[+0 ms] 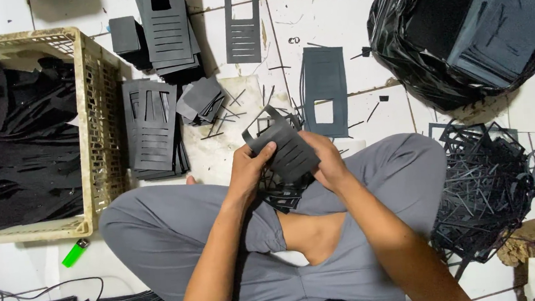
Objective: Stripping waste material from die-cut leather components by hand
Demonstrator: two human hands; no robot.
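Slotted dark-grey foam sheet (287, 149) sits at the centre of the view, above the person's crossed legs, bent and gripped from both sides. At its nine o'clock the left hand (250, 168) pinches the sheet's edge, thumb on top. At its three o'clock the right hand (326, 161) curls round the other edge, fingers closed on it. Black offcuts (281, 194) hang just beneath the sheet. On the white tiled floor (358, 7), at ten o'clock from the hands, lies a stack of cut sheets (153, 131); farther at nine o'clock stands a cream plastic crate (94, 120) full of black scraps. At one o'clock sits a black bag (414, 60) of sheets; at four o'clock, a tangle of strips (487, 189).
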